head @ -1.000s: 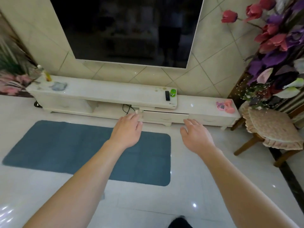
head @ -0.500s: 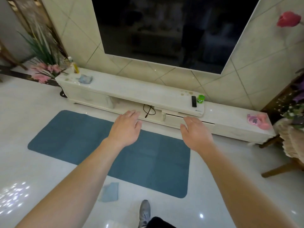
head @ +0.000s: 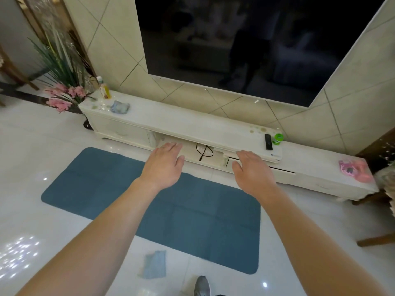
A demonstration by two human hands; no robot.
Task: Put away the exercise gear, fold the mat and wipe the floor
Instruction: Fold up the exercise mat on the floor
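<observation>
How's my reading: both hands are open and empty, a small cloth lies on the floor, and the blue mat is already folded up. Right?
Not quite. In the head view the blue mat lies spread flat on the floor, not folded. The rest holds: the left hand and right hand are open and empty, and the small cloth lies on the floor.

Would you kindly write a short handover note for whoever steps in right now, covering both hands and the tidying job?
Hands: the left hand and the right hand are both open, stretched out in front, holding nothing.
Things: the blue mat lies flat on the floor before the TV stand. A blue cloth lies on the floor by the mat's near edge. A pink item, possibly the gear, sits on the stand's right end.
Done: nothing visibly finished.
Left: fold the mat, wipe the floor, stow any gear.
</observation>
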